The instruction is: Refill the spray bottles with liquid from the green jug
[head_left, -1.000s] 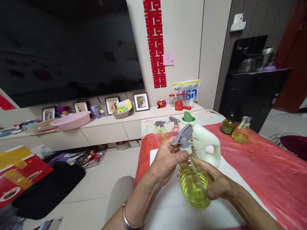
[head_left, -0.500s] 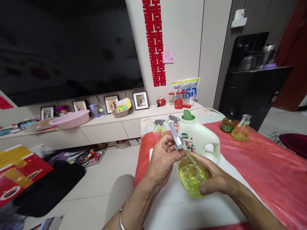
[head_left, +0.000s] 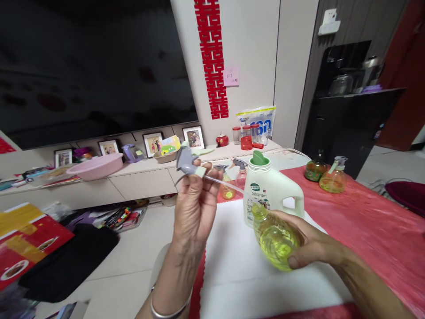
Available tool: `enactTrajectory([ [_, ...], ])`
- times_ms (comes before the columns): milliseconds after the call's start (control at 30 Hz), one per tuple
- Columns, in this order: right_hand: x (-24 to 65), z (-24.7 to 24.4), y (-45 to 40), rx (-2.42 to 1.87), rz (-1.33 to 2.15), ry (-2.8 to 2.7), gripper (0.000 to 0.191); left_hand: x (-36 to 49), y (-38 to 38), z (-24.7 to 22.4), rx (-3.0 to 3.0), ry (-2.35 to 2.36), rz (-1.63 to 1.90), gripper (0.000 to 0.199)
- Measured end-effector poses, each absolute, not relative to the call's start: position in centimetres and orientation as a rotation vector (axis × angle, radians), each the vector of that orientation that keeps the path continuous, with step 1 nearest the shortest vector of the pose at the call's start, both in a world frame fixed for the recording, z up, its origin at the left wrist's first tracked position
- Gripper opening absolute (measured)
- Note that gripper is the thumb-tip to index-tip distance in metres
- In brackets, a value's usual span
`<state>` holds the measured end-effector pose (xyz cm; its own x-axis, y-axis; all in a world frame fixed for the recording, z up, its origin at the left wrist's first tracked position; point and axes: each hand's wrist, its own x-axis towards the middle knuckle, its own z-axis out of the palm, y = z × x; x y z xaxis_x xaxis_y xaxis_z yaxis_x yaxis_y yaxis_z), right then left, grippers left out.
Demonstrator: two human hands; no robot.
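My left hand is closed on a grey spray trigger head, raised to the left of the bottle. Its thin clear dip tube slants down to the right toward the bottle's open neck; I cannot tell whether the tip is still inside. My right hand grips a clear spray bottle holding yellow-green liquid, tilted with its neck up and left. Just behind it stands a pale green jug with a green spout in its open mouth.
Several spray bottles stand on the table: one with a pink body behind the jug, one with yellow liquid at right. Red cloth and a white sheet cover the table. A cabinet runs along the wall.
My left hand has lifted the spray head off the bottle's neck and up to the left, drawing out the tube. The bottle in my right hand has shifted slightly right.
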<state>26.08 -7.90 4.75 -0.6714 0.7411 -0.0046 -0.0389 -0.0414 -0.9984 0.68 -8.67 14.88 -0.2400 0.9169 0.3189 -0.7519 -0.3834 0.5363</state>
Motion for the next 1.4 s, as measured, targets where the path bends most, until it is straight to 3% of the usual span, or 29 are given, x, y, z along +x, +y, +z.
enactTrajectory([
  [67,27.5,4.6,-7.7,-0.81,1.719,-1.681,0.104,-0.3,-8.5,15.2,0.595,0.293,1.912,0.012],
  [200,30.9,4.7,-7.8,-0.904,1.661,-1.605,0.106,-1.0,-7.8,13.4,0.341,0.304,1.892,0.019],
  [500,34.1,8.2,-9.4,-1.071,1.239,-1.317,0.095,2.2,-5.5,3.7,0.173,0.522,1.787,0.004],
  [700,34.5,7.7,-8.8,-1.275,0.861,-1.284,0.102,2.8,-4.5,-1.2,0.236,0.541,1.762,0.02],
  [967,33.3,9.6,-7.6,-1.503,0.476,-1.497,0.108,2.5,-4.0,-1.7,0.311,0.517,1.673,0.03],
  [1200,31.7,13.9,-6.6,-1.657,0.029,-1.795,0.091,2.5,-4.4,-1.6,0.261,0.503,1.617,0.025],
  [1400,31.4,16.0,-5.7,-1.622,-0.213,-1.965,0.083,2.5,-4.7,-2.0,0.254,0.479,1.591,0.033],
])
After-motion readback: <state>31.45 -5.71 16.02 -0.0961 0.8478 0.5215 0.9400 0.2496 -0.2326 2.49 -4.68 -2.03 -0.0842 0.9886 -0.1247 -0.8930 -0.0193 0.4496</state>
